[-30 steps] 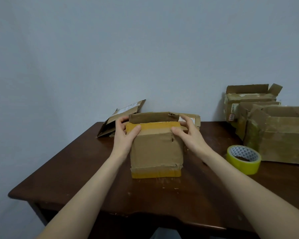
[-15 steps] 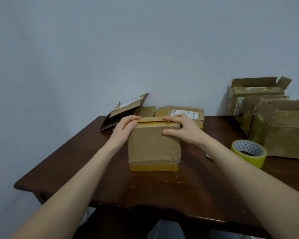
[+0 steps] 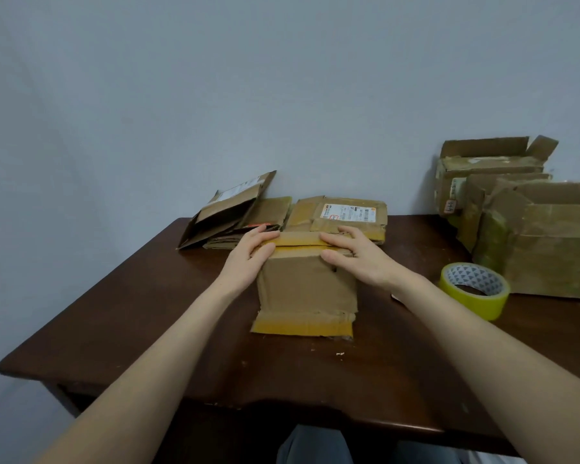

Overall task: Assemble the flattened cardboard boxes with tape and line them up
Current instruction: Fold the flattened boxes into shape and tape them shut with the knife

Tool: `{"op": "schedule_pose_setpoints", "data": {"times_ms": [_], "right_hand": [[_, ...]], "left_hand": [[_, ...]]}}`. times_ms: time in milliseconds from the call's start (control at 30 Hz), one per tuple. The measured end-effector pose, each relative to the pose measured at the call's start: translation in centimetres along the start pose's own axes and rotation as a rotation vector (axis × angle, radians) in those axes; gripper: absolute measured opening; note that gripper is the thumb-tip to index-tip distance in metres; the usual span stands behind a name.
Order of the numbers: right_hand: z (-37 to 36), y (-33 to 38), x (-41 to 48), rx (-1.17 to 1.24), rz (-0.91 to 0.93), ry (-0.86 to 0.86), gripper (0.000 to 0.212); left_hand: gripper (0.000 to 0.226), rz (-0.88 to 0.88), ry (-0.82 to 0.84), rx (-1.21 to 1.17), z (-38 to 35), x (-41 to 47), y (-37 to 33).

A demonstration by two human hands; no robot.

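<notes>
Work piece: small cardboard box (image 3: 307,283), standing upright at mid-table on the dark wooden table (image 3: 148,313), top flaps folded down.
Tape on it: yellow-brown strip (image 3: 303,324) along the bottom front edge; another band across the top edge.
Left hand (image 3: 248,259): fingers laid nearly straight over the top left corner, thumb on the front face, pressing, not curled round.
Right hand (image 3: 359,259): fingers flat across the top right flap, thumb on the front face just below the edge.
Tape roll (image 3: 479,306): yellow, lying flat to the right of the box, apart from it.
Behind the box: flattened box with shipping label (image 3: 342,212); beside it, folded cardboard (image 3: 228,212) leaning on the wall.
Far right: assembled boxes (image 3: 549,249), side by side, flaps open.
</notes>
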State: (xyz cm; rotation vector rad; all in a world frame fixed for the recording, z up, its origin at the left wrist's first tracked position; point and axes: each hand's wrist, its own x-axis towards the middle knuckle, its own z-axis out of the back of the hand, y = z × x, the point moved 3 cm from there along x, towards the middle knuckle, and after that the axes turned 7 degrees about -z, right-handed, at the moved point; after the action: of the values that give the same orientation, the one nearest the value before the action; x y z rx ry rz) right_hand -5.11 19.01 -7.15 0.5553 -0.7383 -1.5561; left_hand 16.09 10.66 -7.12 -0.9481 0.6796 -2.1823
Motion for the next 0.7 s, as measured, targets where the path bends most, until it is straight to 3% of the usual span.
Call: {"op": "schedule_pose_setpoints", "data": {"times_ms": [100, 167, 300, 433, 700], "right_hand": [[0.3, 0.6, -0.1, -0.193, 0.016, -0.006, 0.054], [0.4, 1.6, -0.1, -0.476, 0.058, -0.027, 0.055], [-0.3, 3.5, 0.0, -0.92, 0.117, -0.018, 0.08], [-1.6, 3.5, 0.0, -0.879, 0.101, -0.01, 0.074], [-1.7, 3.6, 0.0, -0.826, 0.054, -0.011, 0.072]], "left_hand": [[0.039, -0.084, 0.084, 0.454, 0.4, 1.0, -1.4], [0.047, -0.19, 0.184, 0.722, -0.6, 1.3, -3.0], [0.06, -0.23, 0.32, 0.829, -2.7, 1.0, -3.9], [0.071, -0.225, 0.344, 0.887, -2.9, 1.1, -3.4], [0.07, -0.264, 0.333, 0.87, -2.9, 1.0, -3.5]]}}
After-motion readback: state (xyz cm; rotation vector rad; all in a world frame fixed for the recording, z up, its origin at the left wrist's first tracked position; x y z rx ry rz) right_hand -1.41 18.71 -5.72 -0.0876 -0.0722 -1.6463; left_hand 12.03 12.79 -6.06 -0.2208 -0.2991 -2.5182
